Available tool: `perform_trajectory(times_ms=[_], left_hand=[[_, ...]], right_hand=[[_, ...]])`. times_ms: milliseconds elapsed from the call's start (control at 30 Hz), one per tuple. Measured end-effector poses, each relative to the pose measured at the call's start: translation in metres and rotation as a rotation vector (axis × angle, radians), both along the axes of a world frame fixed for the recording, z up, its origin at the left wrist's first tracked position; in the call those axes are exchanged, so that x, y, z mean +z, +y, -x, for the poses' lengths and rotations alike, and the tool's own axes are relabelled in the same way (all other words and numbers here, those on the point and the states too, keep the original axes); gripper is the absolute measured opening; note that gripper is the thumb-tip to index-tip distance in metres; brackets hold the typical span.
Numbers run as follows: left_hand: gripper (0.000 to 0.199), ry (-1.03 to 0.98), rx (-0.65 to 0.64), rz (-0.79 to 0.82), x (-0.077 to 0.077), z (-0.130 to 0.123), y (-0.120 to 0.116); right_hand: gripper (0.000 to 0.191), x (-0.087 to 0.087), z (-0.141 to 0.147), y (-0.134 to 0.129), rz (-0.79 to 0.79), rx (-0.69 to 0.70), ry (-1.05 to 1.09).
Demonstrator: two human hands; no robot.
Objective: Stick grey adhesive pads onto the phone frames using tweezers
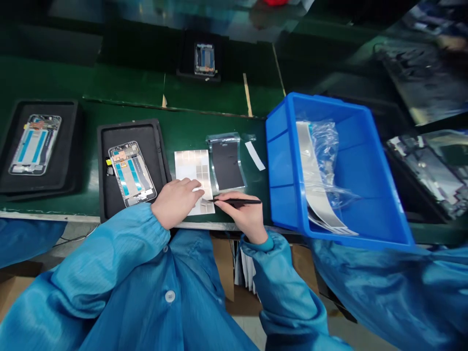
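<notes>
A pale sheet of square stickers (201,168) lies on the green bench. My left hand (177,201) rests on its lower left part, fingers bent and pressed together; anything beneath them is hidden. Closed round black tweezers (243,201), my right hand (245,214) is at the sheet's lower right edge, and the tips touch the sheet near a small sticker. Just right of the sheet is a dark rectangular sheet in clear film (228,165). To the left, an opened phone frame (132,173) with blue strips sits tilted in a black tray (127,130).
A blue bin (285,161) with plastic bags and long strips stands on the right. A white strip (255,155) lies beside it. Other phone frames sit in trays at far left (35,145) and back (204,59). Blue sleeves of other people show at both sides.
</notes>
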State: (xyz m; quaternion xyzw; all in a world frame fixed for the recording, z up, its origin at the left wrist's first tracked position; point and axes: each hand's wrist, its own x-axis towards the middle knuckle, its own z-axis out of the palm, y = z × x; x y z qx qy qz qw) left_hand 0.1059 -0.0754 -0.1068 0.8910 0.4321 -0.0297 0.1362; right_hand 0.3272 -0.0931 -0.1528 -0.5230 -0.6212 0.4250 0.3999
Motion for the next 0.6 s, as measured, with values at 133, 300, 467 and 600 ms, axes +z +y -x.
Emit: perform_trajectory(times_ms=[133, 300, 467, 600], left_hand=[[0.032, -0.081, 0.006, -0.012, -0.001, 0.003, 0.002], [0.033, -0.453, 0.177, -0.172, 0.019, 0.025, -0.008], [0.018, -0.768, 0.425, 0.096, 0.045, 0.058, -0.021], [0.018, -0.844, 0.412, 0.31, 0.046, 0.078, -0.026]], right_hand=[[0.009, 0.015, -0.007, -0.002, -0.047, -0.033, 0.044], [0.008, 0.049, 0.01, -0.004, -0.131, -0.072, 0.132], [0.009, 0.073, 0.051, -0.005, -0.125, 0.018, 0.208], [0.012, 0.076, 0.075, -0.007, -0.115, 0.067, 0.182]])
